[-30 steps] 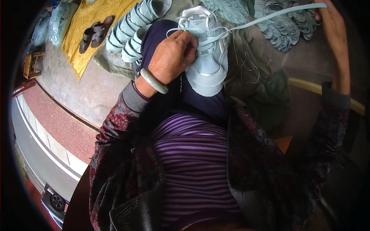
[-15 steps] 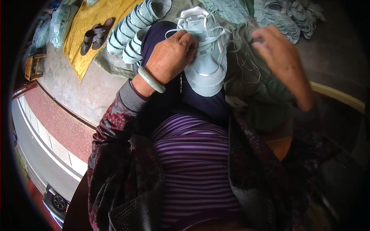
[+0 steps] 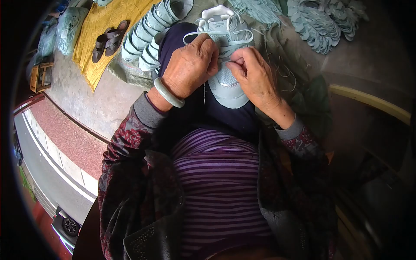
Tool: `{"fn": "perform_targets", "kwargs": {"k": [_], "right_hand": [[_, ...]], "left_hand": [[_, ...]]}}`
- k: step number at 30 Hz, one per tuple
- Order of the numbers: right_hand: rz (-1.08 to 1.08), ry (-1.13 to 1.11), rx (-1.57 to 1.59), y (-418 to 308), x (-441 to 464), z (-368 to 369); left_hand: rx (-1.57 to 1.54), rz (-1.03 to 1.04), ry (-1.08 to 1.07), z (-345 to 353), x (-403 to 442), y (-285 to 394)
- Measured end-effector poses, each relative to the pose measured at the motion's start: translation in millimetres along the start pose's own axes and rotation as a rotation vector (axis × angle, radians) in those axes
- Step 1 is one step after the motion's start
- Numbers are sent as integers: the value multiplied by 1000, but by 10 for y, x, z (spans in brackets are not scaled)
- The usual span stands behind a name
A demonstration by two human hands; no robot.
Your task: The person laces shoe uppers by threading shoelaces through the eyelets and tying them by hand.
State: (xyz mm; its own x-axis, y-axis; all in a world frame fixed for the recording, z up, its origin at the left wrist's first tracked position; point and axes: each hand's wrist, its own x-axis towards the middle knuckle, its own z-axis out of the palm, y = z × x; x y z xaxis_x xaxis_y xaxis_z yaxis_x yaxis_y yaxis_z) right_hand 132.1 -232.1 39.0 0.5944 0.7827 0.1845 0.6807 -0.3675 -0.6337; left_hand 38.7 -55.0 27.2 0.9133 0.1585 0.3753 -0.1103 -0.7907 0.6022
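A pale mint sneaker point(image 3: 229, 96) rests across my lap on dark trousers point(image 3: 216, 113), toe toward me. Its light shoelace point(image 3: 241, 42) makes loops out to both sides of the tongue. My left hand point(image 3: 190, 65), with a pale bangle at the wrist, is closed in a pinch on the lace at the sneaker's left side. Over the right side of the toe, my right hand point(image 3: 260, 82) has thumb and forefinger drawn together at the lacing. The lace end between those fingers is mostly hidden. Both hands cover part of the upper.
Stacked mint shoe pieces point(image 3: 145, 32) lie at the upper left, with bundles of similar pieces point(image 3: 314, 26) at the upper right. Dark sandals point(image 3: 113, 40) sit on a yellow sheet point(image 3: 86, 56). Loose threads hang over a dark cloth point(image 3: 299, 60) right of the shoe.
My right hand has come in from the right, down and left to the sneaker's lacing, with its fingers now pinched. My left hand stays nearly where it was.
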Motion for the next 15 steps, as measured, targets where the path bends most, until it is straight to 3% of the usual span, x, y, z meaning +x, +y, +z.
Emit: {"fn": "perform_targets", "kwargs": {"k": [9,15], "right_hand": [[-50,50,-38,16,-30,71],[-41,56,-7,5,-37,70]], "left_hand": [[-91,55,-45,-14,-14,-27],[-457,-196,-48,-24,-45,44]]}}
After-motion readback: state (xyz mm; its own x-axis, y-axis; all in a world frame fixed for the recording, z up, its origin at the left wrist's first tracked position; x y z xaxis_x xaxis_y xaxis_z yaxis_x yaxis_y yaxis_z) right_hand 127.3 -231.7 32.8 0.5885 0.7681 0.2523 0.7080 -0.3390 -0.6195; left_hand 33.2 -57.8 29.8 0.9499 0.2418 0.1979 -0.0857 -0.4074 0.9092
